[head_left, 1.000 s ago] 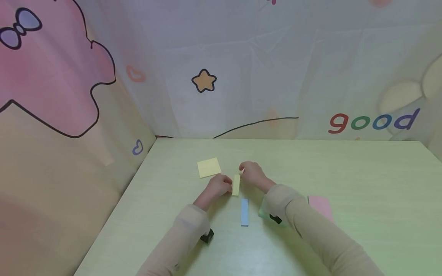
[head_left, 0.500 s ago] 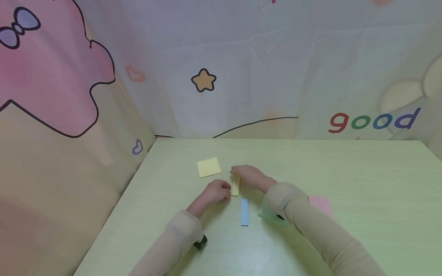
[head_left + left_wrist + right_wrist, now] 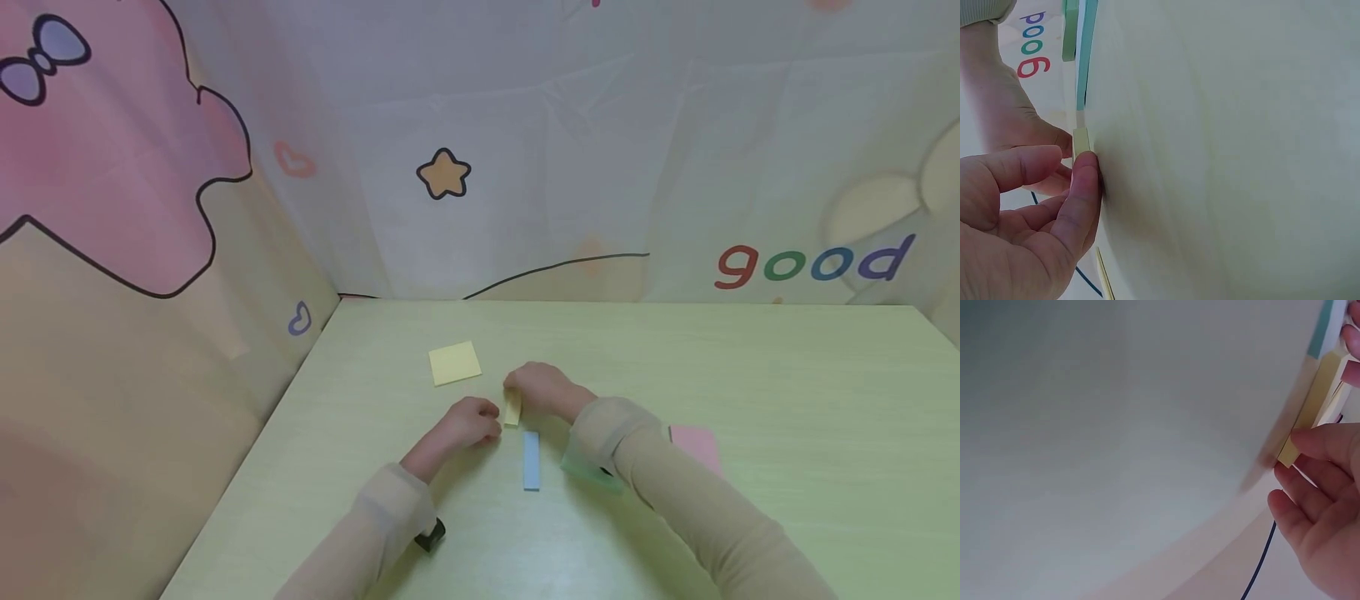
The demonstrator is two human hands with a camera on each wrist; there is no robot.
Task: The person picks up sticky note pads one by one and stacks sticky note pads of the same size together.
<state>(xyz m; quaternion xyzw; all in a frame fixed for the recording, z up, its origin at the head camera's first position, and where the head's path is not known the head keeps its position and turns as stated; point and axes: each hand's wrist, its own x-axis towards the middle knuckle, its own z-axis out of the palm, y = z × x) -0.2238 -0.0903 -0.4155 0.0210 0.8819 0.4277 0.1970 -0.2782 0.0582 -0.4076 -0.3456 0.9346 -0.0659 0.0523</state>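
Note:
A narrow yellow sticky-note pad [image 3: 512, 413] lies on the table between the two hands. My right hand [image 3: 542, 388] pinches its far end; in the right wrist view the thumb [image 3: 1319, 440] rests on the side of the yellow strip [image 3: 1316, 400] and the fingers curl by its tip. To the left, my left hand [image 3: 465, 422] has loosely bent fingers, with a fingertip [image 3: 1087, 164] close to the near end of the strip in the left wrist view, thumb held away. Just nearer lies a narrow blue sticky-note pad [image 3: 531, 461].
A square yellow note pad [image 3: 454, 364] lies behind the left hand. Under the right sleeve shows part of a green pad [image 3: 585, 468], and a pink pad [image 3: 695, 447] lies further right, partly covered by the arm. A printed cloth [image 3: 525, 167] rises behind the table [image 3: 787, 375].
My right hand has come left and nearer, onto the far end of the narrow yellow pad, covering more of it. My left hand has drawn back slightly toward me.

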